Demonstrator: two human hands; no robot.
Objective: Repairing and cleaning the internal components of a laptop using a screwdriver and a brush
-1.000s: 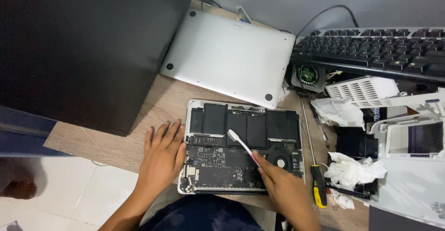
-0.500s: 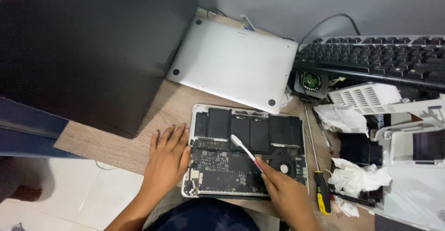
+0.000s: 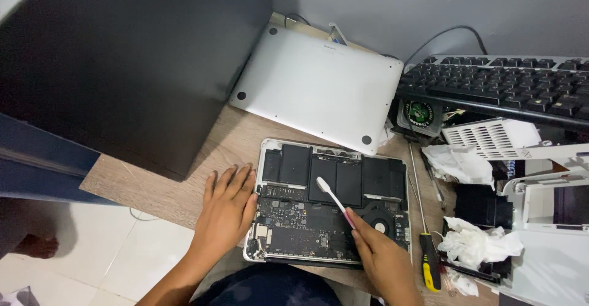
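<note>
An opened laptop (image 3: 331, 201) lies on the wooden desk with its black battery cells and circuit board exposed. My left hand (image 3: 227, 211) rests flat on the laptop's left edge, fingers spread. My right hand (image 3: 380, 257) grips a white toothbrush (image 3: 331, 195) by its pink end; the bristle head touches the middle battery cell. A round fan sits at the laptop's lower right, beside my right hand.
The silver bottom cover (image 3: 319, 88) leans behind the laptop. A large black case (image 3: 123, 66) stands at left. A black keyboard (image 3: 503, 82), crumpled tissues (image 3: 472, 244), a yellow-handled screwdriver (image 3: 429, 263) and white plastic parts (image 3: 540, 201) crowd the right side.
The view has shifted slightly. Both hands stay on the laptop and the toothbrush head has barely moved over the battery cells.
</note>
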